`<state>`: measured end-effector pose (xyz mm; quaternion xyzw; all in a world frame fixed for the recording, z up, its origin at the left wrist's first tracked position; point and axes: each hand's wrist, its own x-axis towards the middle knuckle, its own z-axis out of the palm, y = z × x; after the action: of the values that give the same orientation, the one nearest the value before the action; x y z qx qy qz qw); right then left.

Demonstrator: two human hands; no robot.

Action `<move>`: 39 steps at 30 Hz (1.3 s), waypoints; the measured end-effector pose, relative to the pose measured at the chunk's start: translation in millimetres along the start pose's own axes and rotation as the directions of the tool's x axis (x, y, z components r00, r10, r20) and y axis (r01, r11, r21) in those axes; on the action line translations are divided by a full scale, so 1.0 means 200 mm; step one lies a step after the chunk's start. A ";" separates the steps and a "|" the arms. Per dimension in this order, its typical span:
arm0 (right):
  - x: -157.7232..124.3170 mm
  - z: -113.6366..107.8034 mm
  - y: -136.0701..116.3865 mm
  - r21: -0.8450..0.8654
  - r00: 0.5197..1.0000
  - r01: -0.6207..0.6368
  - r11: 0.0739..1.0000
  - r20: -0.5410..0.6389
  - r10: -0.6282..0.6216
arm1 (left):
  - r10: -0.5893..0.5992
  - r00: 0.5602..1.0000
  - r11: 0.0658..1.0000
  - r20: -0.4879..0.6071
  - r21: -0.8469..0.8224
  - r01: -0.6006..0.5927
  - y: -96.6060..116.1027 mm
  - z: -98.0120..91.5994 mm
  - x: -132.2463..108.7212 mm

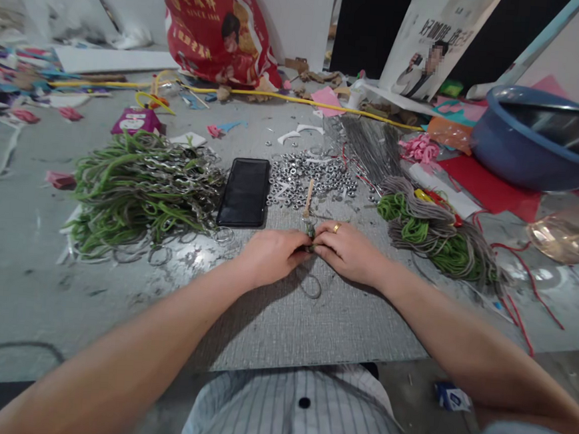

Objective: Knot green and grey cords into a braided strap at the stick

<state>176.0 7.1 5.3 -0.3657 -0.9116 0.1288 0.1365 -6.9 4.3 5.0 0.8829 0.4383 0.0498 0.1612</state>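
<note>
Near the table's front middle, my left hand (271, 254) and my right hand (349, 252) meet with their fingers closed. Pinched between both sets of fingertips is a thin grey-green cord (311, 231), mostly hidden by the fingers. Below the hands a thin grey loop (320, 289) lies on the table; whether it belongs to the held cord I cannot tell. A small wooden stick (309, 197) shows just beyond the fingertips. Several small metal nuts (298, 171) are heaped past it, beside a black phone (244, 193).
A pile of green and grey cords (141, 185) lies left, with bundled cords (438, 235) at right. Grey strands (375, 147) spread behind. A blue basin (530, 149), a red bag (218, 31) and a yellow cable (289, 98) are farther back. The table edge (318, 362) is close to me.
</note>
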 end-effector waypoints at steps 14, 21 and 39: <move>0.00 0.03 0.02 -0.027 1.000 -0.021 0.999 -0.008 0.021 | 0.012 1.000 0.999 -0.006 -0.037 -0.012 -0.02 0.00 0.00; 0.01 0.03 0.00 -0.070 0.998 -0.056 0.996 0.005 0.056 | -0.004 1.000 1.000 -0.001 -0.027 0.004 -0.02 0.01 0.00; -0.04 0.00 0.04 0.004 0.946 -0.266 0.964 0.191 0.260 | -0.015 1.000 1.000 -0.017 -0.015 0.014 0.00 0.01 0.00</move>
<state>185.5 7.2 0.9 -0.4680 -0.8616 0.1933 0.0364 -7.4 3.8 3.8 0.8780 0.4456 0.0596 0.1641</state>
